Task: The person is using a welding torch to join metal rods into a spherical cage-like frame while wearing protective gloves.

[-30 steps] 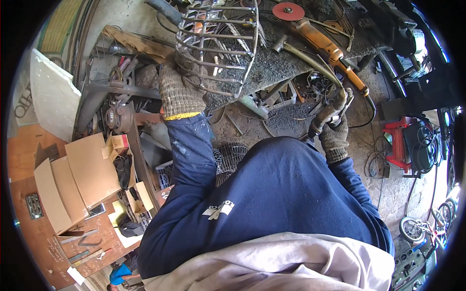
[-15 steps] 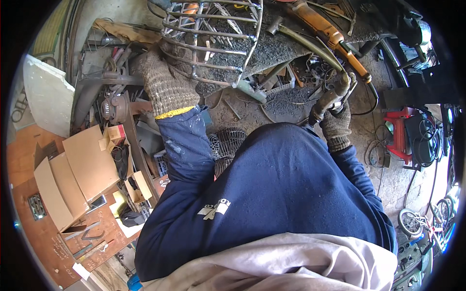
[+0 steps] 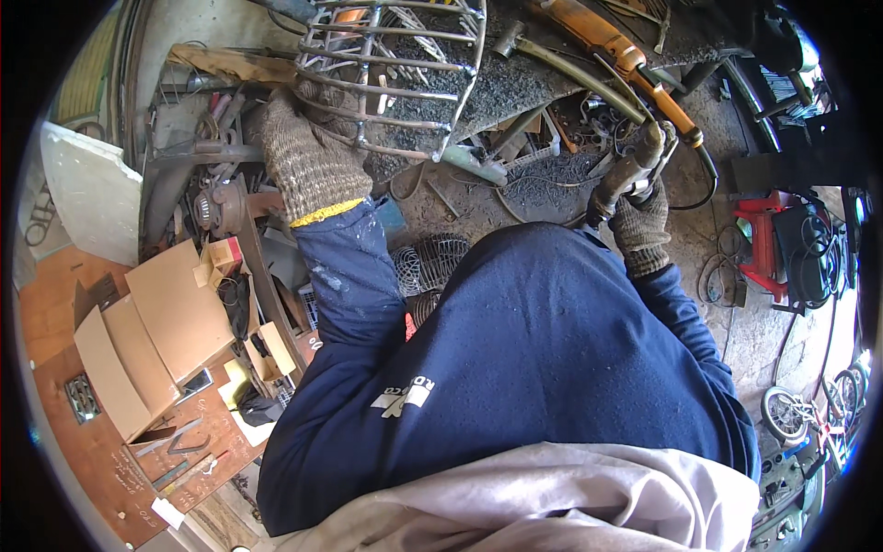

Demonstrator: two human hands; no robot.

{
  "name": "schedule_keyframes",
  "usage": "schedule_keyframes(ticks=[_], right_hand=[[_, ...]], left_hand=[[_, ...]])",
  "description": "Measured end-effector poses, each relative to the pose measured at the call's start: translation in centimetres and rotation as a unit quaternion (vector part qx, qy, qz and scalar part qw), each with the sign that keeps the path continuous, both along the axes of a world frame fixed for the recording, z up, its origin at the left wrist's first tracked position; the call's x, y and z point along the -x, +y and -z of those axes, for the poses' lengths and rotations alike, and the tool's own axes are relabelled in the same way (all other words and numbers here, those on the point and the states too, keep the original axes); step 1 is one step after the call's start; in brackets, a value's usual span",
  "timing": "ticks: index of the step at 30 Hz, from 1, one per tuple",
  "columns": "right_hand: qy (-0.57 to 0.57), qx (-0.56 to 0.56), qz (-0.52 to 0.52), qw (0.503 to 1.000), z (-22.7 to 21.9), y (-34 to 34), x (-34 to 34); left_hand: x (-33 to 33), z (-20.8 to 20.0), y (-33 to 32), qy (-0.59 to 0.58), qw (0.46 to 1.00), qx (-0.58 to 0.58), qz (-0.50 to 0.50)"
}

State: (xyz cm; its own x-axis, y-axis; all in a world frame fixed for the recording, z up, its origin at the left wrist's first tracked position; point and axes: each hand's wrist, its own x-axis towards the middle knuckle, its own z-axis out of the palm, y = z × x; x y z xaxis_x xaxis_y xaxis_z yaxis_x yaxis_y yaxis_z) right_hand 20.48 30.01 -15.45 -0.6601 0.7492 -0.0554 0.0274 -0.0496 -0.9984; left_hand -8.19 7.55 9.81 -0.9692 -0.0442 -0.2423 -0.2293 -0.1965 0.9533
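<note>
My left hand (image 3: 317, 138), in a brown knitted glove, reaches up to the left side of a curved cage of welded steel bars (image 3: 366, 92). Its fingers, partly behind the bars, close on the cage. At the right, my gloved right hand (image 3: 636, 175) is closed at the lower end of a long hammer handle. The hammer (image 3: 575, 78) slants up to the left, its head beside the cage over the dark, gritty bench top (image 3: 515, 87). An orange angle grinder (image 3: 625, 57) lies just beyond the hammer.
Thin metal rods (image 3: 414, 41) lie behind the cage bars. Wire-like coils (image 3: 428, 267) sit below, near my left sleeve. Cardboard boxes (image 3: 179, 299) stand on a brown board at left. At right are a red stand (image 3: 762, 244), loose cables and a bicycle (image 3: 786, 419).
The whole view has shifted slightly, with the cage, hammer and grinder a little higher and further left. Both hands keep nearly the same places and grips.
</note>
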Motion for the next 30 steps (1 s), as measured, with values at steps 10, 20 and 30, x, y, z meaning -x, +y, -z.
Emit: schedule_keyframes(ticks=[10,20,30], right_hand=[[-0.002,-0.009,-0.004,1.000,-0.2,0.0,0.2],[-0.005,0.047,-0.006,0.999,-0.9,-0.6,0.2],[0.001,0.047,0.000,0.999,-0.7,-1.3,0.5]], left_hand=[[-0.2,0.0,0.5,-0.010,1.000,0.017,-0.005],[4.0,-0.9,2.7,-0.089,0.992,0.083,-0.012],[12.7,2.2,1.2,-0.064,0.988,0.124,0.067]])
